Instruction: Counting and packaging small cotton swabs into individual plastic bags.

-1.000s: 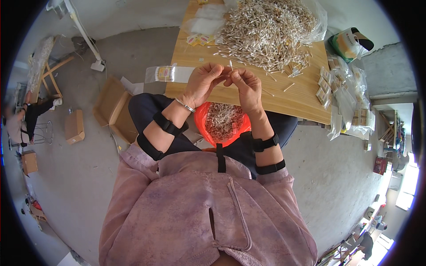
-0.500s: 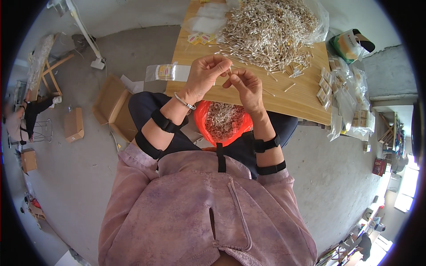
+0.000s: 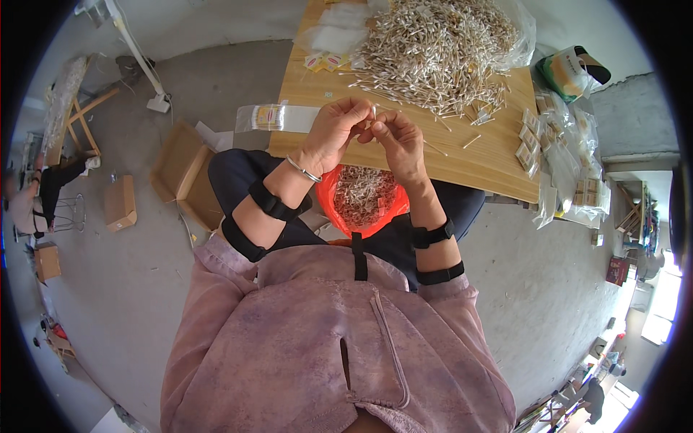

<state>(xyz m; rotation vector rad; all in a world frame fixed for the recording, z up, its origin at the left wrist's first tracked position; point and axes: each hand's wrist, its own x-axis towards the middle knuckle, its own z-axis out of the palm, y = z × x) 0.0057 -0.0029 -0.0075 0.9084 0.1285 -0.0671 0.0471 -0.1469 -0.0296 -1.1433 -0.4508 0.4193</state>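
Above the near edge of the wooden table, my left hand [image 3: 333, 131] and my right hand [image 3: 401, 144] meet with bent, pinching fingers. A cotton swab [image 3: 374, 112] shows its white tip between their fingertips; the rest of it is hidden. Beyond my hands a big heap of cotton swabs [image 3: 433, 54] covers the far part of the table. Left of my left hand, a clear bag holding a pack of swabs [image 3: 268, 117] overhangs the table's left edge. Below my hands, between my legs, hangs a red plastic bag [image 3: 326, 206] filled with swabs.
Yellow-and-white cards [image 3: 327, 63] and clear bags [image 3: 336, 37] lie at the table's far left. Small packed boxes [image 3: 528, 144] line its right edge. An open carton [image 3: 180, 169] stands on the floor at left. Another person [image 3: 32, 202] sits at far left.
My left hand has come down slightly and closer to my right hand, uncovering a small pale square on the table. My right hand has barely moved.
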